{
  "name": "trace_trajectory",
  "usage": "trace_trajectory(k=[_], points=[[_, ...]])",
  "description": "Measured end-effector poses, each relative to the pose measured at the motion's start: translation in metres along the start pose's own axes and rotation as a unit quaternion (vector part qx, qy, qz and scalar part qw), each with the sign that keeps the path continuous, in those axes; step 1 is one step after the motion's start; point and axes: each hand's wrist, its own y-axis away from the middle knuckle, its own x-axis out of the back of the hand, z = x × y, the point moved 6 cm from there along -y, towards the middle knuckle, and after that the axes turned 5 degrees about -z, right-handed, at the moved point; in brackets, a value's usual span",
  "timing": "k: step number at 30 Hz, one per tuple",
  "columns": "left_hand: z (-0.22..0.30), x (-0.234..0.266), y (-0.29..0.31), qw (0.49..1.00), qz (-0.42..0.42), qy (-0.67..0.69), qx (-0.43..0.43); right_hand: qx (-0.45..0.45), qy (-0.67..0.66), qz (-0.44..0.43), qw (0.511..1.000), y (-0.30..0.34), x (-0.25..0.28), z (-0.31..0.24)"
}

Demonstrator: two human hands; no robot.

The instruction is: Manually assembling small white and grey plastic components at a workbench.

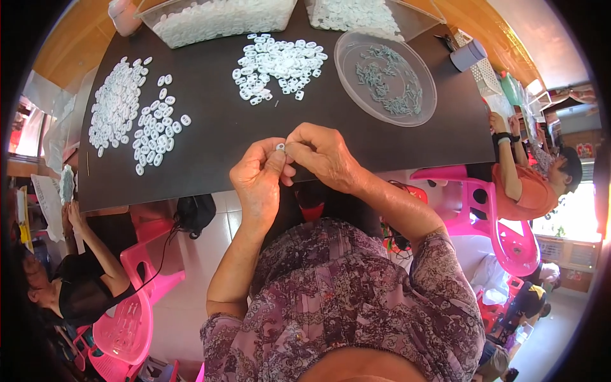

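Observation:
Above the near edge of the dark table [210, 137], my two hands meet. A small white plastic piece with a hole [280, 147] is pinched between the thumb and finger of my left hand [258, 184]. My right hand [326, 158] is closed against it, fingertips pressed together. Whatever those fingertips hold is hidden. Beyond my hands lies a loose heap of white two-holed pieces [280, 63]. To the right of the heap, a round clear dish [344, 89] contains many thin grey-green pin-like parts [407, 99].
On the left lie a large pile of white oval pieces [116, 105] and a smaller group [153, 137]. Two clear bins [219, 28] of white parts stand at the back. A grey cup-shaped container [468, 55] is at right. People sit on both sides, near pink chairs [130, 325].

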Motion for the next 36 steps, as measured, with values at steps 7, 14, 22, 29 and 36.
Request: trace_trajectory(k=[7,14,22,29,36], points=[[-0.003,0.006,-0.006,0.999,0.016,0.028,0.009,0.071,0.061,0.048,0.994,-0.014,0.026,0.004],[0.002,0.019,-0.007,0.999,0.032,0.025,-0.037,0.180,0.295,0.191,0.919,-0.053,0.043,-0.004],[0.001,0.022,-0.006,0.997,0.029,0.041,-0.060,0.228,0.431,0.178,0.855,-0.095,0.019,-0.015],[0.002,0.023,-0.005,0.997,0.031,0.045,-0.061,0.237,0.474,0.104,0.842,-0.109,0.002,-0.015],[0.002,0.022,-0.004,0.996,0.031,0.052,-0.063,0.256,0.455,0.138,0.842,-0.113,0.009,-0.020]])
